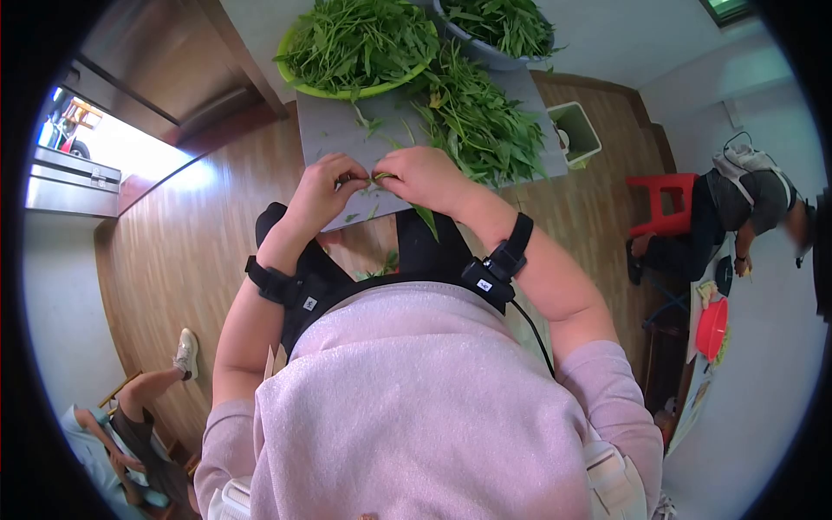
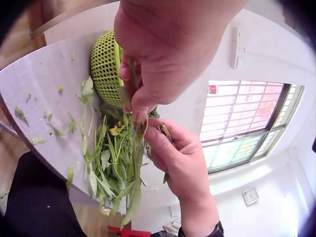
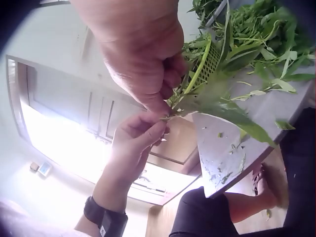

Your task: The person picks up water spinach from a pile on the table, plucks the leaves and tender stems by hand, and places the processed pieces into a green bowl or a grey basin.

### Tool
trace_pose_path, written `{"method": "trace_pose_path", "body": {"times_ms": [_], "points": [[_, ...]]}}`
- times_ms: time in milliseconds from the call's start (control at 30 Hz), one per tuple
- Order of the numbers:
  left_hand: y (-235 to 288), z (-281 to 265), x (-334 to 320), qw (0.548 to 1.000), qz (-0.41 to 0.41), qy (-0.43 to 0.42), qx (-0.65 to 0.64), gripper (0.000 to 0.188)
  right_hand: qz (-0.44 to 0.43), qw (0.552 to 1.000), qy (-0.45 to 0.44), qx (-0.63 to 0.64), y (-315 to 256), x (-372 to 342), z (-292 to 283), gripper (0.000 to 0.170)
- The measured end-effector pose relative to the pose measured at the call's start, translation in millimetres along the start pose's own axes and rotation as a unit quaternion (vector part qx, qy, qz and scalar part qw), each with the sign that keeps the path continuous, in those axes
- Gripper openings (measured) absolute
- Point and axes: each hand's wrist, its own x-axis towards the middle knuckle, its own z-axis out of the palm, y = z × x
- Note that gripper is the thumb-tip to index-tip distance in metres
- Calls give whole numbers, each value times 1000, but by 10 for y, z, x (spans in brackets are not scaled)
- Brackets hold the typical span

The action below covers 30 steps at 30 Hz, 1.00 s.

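Observation:
In the head view the left hand (image 1: pixel 324 191) and right hand (image 1: pixel 426 179) meet over the table's near edge. Between thumb and fingers, the right hand (image 2: pixel 180 160) grips a green stem (image 2: pixel 139 148) with long leaves hanging down. The left hand (image 2: pixel 168 54) pinches the same stem close to the right fingertips, and a short stem piece shows within its curled fingers. A leaf (image 3: pixel 242 121) trails from the right hand in the right wrist view. Behind the hands, a loose pile of leafy stems (image 1: pixel 485 121) lies on the table (image 1: pixel 325 130).
A green basket (image 1: pixel 299 87) and a bluish basin (image 1: pixel 490 56), both heaped with greens, stand at the back. A pale bin (image 1: pixel 588 130) is right of the table. One person sits on a red stool (image 1: pixel 663 201) at right, another sits at lower left. Leaf scraps dot the tabletop.

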Motion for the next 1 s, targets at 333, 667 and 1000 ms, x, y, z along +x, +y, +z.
{"method": "trace_pose_path", "body": {"times_ms": [333, 667, 1000], "points": [[-61, 105, -33, 992, -68, 36, -100, 11, 139, 922, 171, 317, 110, -108, 25, 17], [-170, -3, -121, 992, -64, 70, -83, 12, 219, 735, 253, 589, 565, -408, -420, 15], [-131, 16, -112, 996, -29, 67, -54, 11, 107, 968, 86, 211, 193, -136, -309, 19]]}}
